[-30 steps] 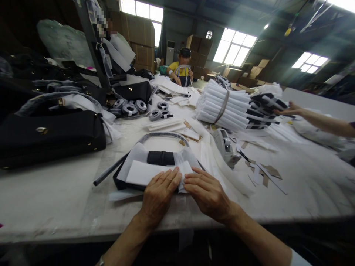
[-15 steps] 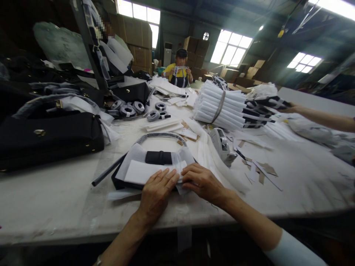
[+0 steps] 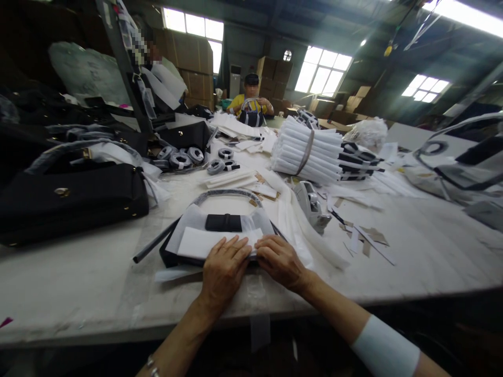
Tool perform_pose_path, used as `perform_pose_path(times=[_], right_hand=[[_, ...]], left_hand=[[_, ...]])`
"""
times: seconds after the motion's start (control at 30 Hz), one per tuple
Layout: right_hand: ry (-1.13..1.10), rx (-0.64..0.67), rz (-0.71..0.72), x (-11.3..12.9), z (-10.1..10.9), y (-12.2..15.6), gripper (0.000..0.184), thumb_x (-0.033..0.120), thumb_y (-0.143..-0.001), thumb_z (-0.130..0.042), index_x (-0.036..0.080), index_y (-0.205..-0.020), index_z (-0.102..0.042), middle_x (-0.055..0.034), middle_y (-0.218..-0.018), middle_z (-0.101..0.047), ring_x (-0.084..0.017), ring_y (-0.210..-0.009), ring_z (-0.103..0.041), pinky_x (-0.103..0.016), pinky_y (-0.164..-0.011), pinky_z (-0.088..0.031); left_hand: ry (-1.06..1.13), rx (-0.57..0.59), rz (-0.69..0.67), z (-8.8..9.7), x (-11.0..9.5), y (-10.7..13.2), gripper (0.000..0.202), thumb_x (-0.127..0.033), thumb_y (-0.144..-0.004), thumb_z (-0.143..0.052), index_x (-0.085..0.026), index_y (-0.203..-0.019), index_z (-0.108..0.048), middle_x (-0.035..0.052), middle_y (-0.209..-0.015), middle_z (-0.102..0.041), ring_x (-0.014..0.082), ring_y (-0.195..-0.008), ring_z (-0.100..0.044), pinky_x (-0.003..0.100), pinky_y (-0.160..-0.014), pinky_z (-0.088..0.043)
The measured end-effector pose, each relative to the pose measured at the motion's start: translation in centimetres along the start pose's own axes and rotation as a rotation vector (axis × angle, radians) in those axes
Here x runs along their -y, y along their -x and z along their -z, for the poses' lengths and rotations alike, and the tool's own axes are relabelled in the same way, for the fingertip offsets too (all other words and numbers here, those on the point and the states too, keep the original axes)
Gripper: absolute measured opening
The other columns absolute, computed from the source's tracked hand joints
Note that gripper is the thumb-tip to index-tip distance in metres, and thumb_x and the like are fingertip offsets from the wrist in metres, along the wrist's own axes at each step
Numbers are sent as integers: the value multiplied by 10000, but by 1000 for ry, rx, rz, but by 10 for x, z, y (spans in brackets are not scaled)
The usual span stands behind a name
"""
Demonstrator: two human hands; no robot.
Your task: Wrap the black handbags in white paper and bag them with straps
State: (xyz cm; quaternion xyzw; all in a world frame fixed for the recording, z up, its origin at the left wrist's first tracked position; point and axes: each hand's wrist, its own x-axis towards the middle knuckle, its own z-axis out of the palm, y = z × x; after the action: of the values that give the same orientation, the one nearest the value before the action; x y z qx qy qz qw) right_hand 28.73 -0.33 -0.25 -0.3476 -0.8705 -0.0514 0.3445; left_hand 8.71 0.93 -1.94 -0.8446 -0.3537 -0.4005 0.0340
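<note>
Right hand (image 3: 278, 262), flatter earlier, has curled at the smooth white sheet's (image 3: 208, 243) right end, grip indeterminable; left hand (image 3: 226, 264) lies flat. Black, arched-handled bag (image 3: 170, 257) rests beneath, on the table (image 3: 94, 283).

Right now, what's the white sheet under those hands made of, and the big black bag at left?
The white sheet looks like matte paper or thin foam: flat, without shine. The black bag seems smooth leather or imitation leather: soft sheen.

Pale-blue arm band (image 3: 386, 345), silvery bracelet (image 3: 152, 365)
</note>
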Motion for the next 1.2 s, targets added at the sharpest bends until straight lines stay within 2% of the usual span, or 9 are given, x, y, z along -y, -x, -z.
perform_pose_path(times=[0.17,0.3,0.4,0.5,0.67,0.8,0.9,1.03,1.2], right_hand=[[39,19,-25,5,5,-8,101,131,-927,-516,192,-893,-588,-73,-909,-683,-200,-924,-629,-364,-852,-540],[17,97,12,22,31,4,156,244,-937,-574,180,-1078,-595,-94,-1069,-692,-222,-1079,-620,-447,-1017,-471],[7,297,103,42,47,34,369,383,-927,-608,170,-1225,-566,-110,-1253,-645,-247,-1251,-532,-483,-1131,-364],[83,473,114,57,42,64,399,283,-961,-548,200,-1349,-506,-82,-1401,-552,-258,-1371,-410,-495,-1150,-338],[-23,220,43,60,9,66,284,122,-973,-414,180,-1180,-601,-76,-1169,-698,-225,-1265,-534,-486,-1135,-357],[-270,42,-104,58,5,45,238,100,-926,-425,184,-1020,-627,-76,-910,-729,-185,-924,-694,-342,-905,-549],[-364,66,-198,58,13,37,209,121,-901,-455,189,-989,-632,-72,-842,-710,-179,-796,-690,-270,-721,-568],[-366,165,-180,60,24,28,208,107,-889,-452,194,-962,-625,-55,-806,-692,-166,-749,-673,-251,-694,-551],[-253,143,-47,49,38,-8,263,19,-864,-419,189,-952,-599,-75,-949,-710,-180,-940,-664,-357,-969,-495]], left_hand=[[-41,-34,-72,-2,0,3,247,-149,-947,-511,-223,-1152,-626,18,-1168,-719,203,-1142,-636,418,-1024,-418],[-37,-8,-71,-1,0,5,242,-151,-963,-486,-221,-1147,-628,13,-1189,-709,203,-1157,-624,409,-1014,-402],[-28,13,-63,-1,-2,4,238,-150,-962,-491,-231,-1137,-631,1,-1200,-704,197,-1165,-618,410,-1021,-387],[-26,-4,-69,-1,-3,2,232,-147,-955,-509,-230,-1133,-632,-4,-1190,-709,194,-1159,-621,405,-1025,-380],[-35,4,-72,0,-2,2,237,-144,-954,-509,-231,-1132,-639,7,-1184,-711,189,-1161,-620,400,-1024,-386],[-52,13,-81,3,-2,1,231,-158,-955,-512,-238,-1125,-647,10,-1175,-715,186,-1149,-628,399,-1013,-402],[-63,-2,-86,3,-2,0,220,-162,-952,-518,-237,-1099,-664,14,-1151,-724,182,-1126,-641,393,-1006,-412],[-60,-10,-80,1,-2,1,235,-149,-954,-498,-233,-1095,-666,17,-1149,-725,180,-1124,-641,390,-1007,-411],[-27,16,-72,-1,-2,6,264,-145,-971,-444,-214,-1140,-635,16,-1195,-707,195,-1151,-620,411,-1033,-378]])
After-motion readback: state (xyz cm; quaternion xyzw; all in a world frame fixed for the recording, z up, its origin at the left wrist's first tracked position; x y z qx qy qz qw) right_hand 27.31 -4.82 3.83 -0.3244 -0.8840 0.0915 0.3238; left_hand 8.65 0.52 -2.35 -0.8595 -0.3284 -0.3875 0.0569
